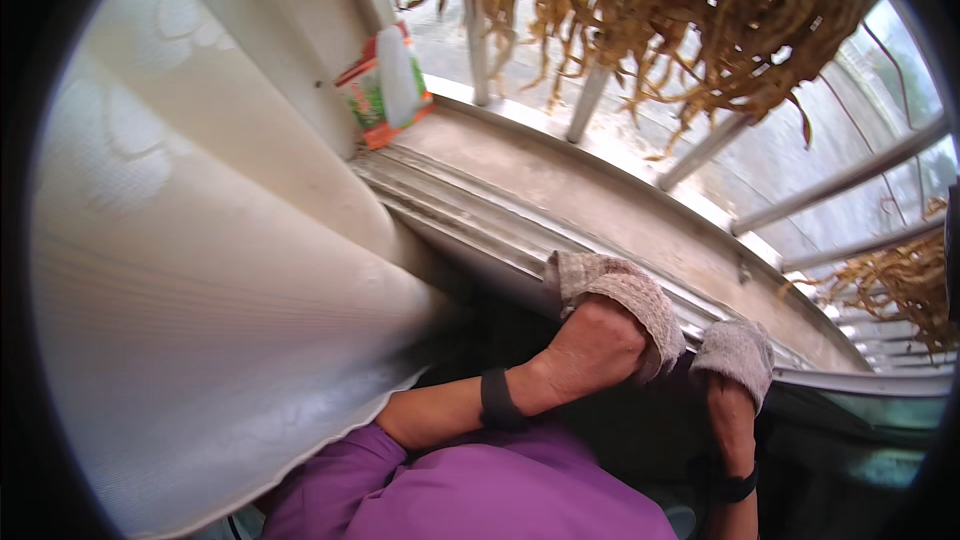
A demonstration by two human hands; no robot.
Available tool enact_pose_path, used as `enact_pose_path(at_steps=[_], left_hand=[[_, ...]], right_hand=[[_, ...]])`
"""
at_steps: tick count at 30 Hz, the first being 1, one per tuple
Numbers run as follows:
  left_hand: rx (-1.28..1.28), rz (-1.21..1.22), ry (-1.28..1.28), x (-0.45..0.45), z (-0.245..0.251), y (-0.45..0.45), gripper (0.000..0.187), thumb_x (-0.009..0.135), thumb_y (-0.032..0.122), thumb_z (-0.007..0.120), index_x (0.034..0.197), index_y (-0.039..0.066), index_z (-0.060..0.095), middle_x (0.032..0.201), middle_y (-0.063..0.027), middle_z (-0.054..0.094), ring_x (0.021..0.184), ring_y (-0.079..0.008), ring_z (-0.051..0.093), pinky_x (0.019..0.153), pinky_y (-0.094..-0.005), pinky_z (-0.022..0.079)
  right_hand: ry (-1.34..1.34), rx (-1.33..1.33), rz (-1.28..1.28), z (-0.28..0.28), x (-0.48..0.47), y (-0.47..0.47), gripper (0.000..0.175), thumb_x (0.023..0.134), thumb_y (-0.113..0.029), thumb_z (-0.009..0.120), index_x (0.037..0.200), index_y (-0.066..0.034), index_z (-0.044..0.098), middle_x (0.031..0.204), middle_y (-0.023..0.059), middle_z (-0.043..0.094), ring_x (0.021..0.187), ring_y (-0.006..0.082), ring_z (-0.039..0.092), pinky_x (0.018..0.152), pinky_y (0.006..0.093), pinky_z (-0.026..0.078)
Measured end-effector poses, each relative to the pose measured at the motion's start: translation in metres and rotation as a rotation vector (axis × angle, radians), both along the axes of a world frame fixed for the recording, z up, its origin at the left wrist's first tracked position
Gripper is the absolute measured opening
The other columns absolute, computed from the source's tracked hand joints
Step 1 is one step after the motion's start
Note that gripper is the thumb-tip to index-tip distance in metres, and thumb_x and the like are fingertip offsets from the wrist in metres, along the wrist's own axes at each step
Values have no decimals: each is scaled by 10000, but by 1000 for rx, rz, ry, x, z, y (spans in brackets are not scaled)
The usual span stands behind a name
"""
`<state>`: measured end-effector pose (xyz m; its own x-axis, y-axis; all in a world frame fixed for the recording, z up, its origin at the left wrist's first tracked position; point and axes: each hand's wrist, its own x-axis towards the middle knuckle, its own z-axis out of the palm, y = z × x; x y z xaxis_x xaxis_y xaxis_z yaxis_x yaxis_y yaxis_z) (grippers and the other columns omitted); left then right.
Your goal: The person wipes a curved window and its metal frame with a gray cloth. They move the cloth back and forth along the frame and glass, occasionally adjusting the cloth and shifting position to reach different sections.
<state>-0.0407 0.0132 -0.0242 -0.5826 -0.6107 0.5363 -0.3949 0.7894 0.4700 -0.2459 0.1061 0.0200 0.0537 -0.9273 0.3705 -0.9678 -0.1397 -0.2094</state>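
My left hand (600, 341) is wrapped over its fingers by a greyish-pink cloth (622, 285) and rests at the inner edge of the window's sliding track (480, 217). To its right, my right hand (731, 390) is covered at the fingers by a similar cloth (735, 349), also against the track. Whether the two cloth parts are one piece I cannot tell. The fingers of both hands are hidden under the cloth. Each wrist bears a black band.
A pale curtain (225, 240) hangs at the left. A red, green and white packet (386, 86) stands in the sill's far left corner. Beyond the sill (540, 165) are metal bars (589, 101), with dried brown strips (675, 30) hanging there and another bunch (907, 285) at the right.
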Motion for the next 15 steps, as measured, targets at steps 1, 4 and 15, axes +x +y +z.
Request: enact_pose_path(at_steps=[1,4,15], left_hand=[[18,19,-32,11,0,-4,309,730,160,568,955,-18,682,944,-192,658,887,-328,637,853,-398,497],[-72,183,-123,58,0,-21,288,753,185,569,959,15,677,950,-177,656,897,-319,635,849,-398,495],[251,491,-368,190,9,-72,349,823,195,586,1115,6,619,1098,-193,627,1055,-361,587,949,-415,452]], right_hand=[[22,31,-4,-5,12,-9,46,776,-122,606,793,-92,635,868,112,628,839,341,574,787,444,434],[115,212,-28,-13,52,-39,131,806,-196,581,863,-88,629,885,127,606,866,348,558,789,449,427],[-41,-17,478,-38,187,-120,368,851,-264,578,1167,-78,611,1164,174,587,1090,336,547,986,432,386]])
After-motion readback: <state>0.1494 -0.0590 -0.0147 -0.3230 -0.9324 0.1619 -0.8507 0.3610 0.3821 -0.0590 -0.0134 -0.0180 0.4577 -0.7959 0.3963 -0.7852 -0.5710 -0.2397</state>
